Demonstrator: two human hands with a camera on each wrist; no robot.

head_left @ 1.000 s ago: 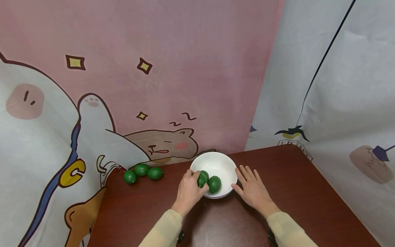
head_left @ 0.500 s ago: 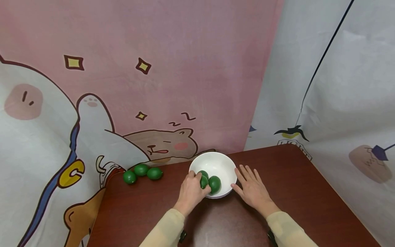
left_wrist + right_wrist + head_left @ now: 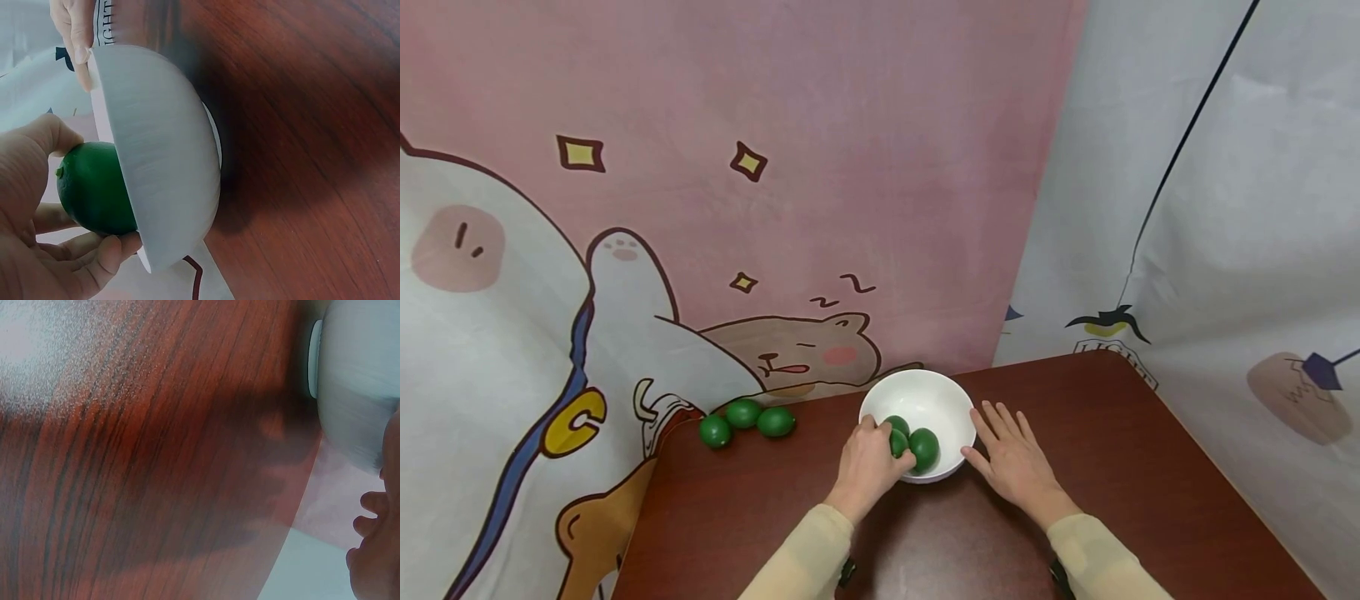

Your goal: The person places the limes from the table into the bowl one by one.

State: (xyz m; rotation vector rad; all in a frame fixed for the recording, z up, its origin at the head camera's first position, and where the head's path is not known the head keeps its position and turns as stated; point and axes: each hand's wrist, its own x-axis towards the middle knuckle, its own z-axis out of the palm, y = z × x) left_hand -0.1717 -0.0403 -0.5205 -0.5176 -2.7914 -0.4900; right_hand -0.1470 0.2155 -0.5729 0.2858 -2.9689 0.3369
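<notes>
A white bowl (image 3: 942,412) stands on the brown table. At its near left rim my left hand (image 3: 867,467) holds a green lime (image 3: 97,187) between thumb and fingers; in the left wrist view the lime dips partly behind the rim. Two more limes lie inside the bowl, one lime (image 3: 923,450) toward the front and another (image 3: 897,424) partly hidden behind the held one. My right hand (image 3: 1017,458) has its fingers extended, with thumb and fingertips at the bowl's right rim.
Three limes, among them the rightmost lime (image 3: 777,422), sit together near the table's back left corner. The table (image 3: 1112,450) ends at a printed cloth (image 3: 887,192) behind and a pale cloth (image 3: 1240,250) on the right.
My left hand has shifted slightly to the right with the lime, farther in over the bowl. The right hand and the limes on the table stay where they were.
</notes>
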